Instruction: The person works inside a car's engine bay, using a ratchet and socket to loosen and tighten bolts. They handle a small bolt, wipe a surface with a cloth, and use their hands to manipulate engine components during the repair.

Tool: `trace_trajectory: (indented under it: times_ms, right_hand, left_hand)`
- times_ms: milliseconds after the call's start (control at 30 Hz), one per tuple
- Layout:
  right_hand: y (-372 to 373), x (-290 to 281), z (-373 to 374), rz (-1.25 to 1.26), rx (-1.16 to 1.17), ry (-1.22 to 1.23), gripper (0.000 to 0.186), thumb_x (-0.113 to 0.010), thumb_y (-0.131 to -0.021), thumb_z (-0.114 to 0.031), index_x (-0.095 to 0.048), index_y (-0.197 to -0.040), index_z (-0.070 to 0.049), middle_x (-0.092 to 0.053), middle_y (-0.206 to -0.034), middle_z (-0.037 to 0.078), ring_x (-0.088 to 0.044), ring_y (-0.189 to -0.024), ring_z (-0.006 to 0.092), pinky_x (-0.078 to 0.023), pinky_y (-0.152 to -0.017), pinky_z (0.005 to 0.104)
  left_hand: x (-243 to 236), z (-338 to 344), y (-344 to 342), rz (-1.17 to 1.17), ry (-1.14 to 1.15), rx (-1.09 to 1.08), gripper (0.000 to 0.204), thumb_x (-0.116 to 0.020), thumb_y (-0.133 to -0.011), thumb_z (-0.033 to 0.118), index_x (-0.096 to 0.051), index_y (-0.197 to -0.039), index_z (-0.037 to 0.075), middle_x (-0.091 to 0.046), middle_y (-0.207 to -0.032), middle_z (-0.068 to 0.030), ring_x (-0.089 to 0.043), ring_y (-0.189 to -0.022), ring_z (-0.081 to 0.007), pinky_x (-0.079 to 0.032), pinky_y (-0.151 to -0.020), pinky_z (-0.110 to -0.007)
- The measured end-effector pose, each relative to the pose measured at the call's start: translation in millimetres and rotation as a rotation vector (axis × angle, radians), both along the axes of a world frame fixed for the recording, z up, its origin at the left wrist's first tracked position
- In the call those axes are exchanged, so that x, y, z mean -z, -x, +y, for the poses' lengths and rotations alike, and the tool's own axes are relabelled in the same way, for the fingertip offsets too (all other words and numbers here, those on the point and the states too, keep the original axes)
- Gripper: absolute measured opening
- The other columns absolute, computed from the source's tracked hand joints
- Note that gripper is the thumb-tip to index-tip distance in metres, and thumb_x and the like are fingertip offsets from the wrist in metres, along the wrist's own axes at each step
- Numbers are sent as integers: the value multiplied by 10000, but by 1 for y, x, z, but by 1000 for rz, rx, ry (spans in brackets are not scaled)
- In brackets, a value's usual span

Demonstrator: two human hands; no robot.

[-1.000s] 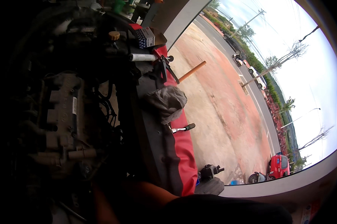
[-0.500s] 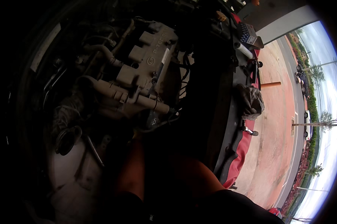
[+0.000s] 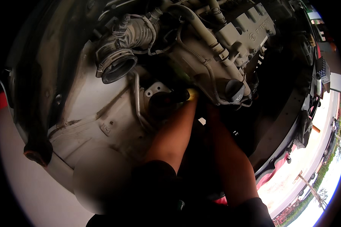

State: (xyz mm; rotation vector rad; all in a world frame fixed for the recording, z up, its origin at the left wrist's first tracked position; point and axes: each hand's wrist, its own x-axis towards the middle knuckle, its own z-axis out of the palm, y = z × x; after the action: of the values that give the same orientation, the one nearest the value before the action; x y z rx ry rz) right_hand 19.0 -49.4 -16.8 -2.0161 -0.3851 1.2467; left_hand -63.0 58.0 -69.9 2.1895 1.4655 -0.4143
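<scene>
Fingers of both hands are hiding in shadow by the near end of the engine [image 3: 242, 41], whose black cap [image 3: 234, 90] is standing beyond the right forearm [image 3: 232, 159], their grip impossible to tell.

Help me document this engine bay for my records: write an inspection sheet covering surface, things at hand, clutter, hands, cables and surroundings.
Surface: pale metal panel, streaked with dirt.
Things at hand: dusty engine with a black cap; wide black hose, its end open.
Clutter: small box and crumpled grey cloth toward the right edge.
Hands: left forearm and right forearm reach into the bay; both hands hidden.
Cables: ribbed tube beside the engine; contents unseen.
Surroundings: pale ground and a tree outside, at right.
</scene>
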Motion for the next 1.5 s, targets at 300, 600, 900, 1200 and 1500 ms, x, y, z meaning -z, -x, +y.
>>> trace_trajectory:
  times_ms: [300, 600, 900, 1200, 1500]
  right_hand:
    - [-8, -2, 4, 229, 174, -33, 476, -738, -815, -206, -550, -1225, -54, -619, -1080, 101, -638, -862, 250, -556, -741, 370]
    - [5, -57, 11, 326, 288, 83, 540, -774, -782, -229, -548, -1228, -23, -632, -1092, 116, -655, -893, 263, -561, -763, 382]
    - [19, -73, 20, 426, 288, 141, 502, -775, -785, -245, -570, -1185, -20, -650, -1018, 120, -661, -835, 268, -561, -744, 391]
    - [-9, -18, -3, 566, 385, -5, 417, -735, -810, -209, -595, -1162, -32, -645, -1024, 116, -654, -836, 270, -551, -720, 405]
    - [-3, -41, 10, 849, 445, 30, 378, -587, -930, -242, -538, -1234, -23, -613, -1170, 119, -580, -1070, 291, -444, -973, 406]
  left_hand:
    - [-26, 9, -6, -34, 184, 9, 365, -469, -913, 330, -632, -1202, 179, -615, -1246, -61, -620, -1100, -244, -504, -863, -385]
    - [-12, 0, -10, -23, 135, 103, 310, -590, -812, 372, -730, -1038, 213, -703, -1069, -29, -680, -969, -185, -523, -787, -367]
    - [-2, 8, 0, 5, 245, 89, 412, -642, -737, 434, -702, -1079, 212, -672, -1136, -31, -656, -1024, -218, -518, -823, -360]
    - [-53, 11, -14, 50, 314, 219, 426, -434, -917, 381, -589, -1280, 220, -589, -1299, -51, -592, -1159, -224, -493, -888, -373]
    - [2, 8, -44, 110, 364, 192, 338, -661, -719, 401, -751, -989, 219, -711, -1029, -47, -686, -947, -263, -531, -766, -424]
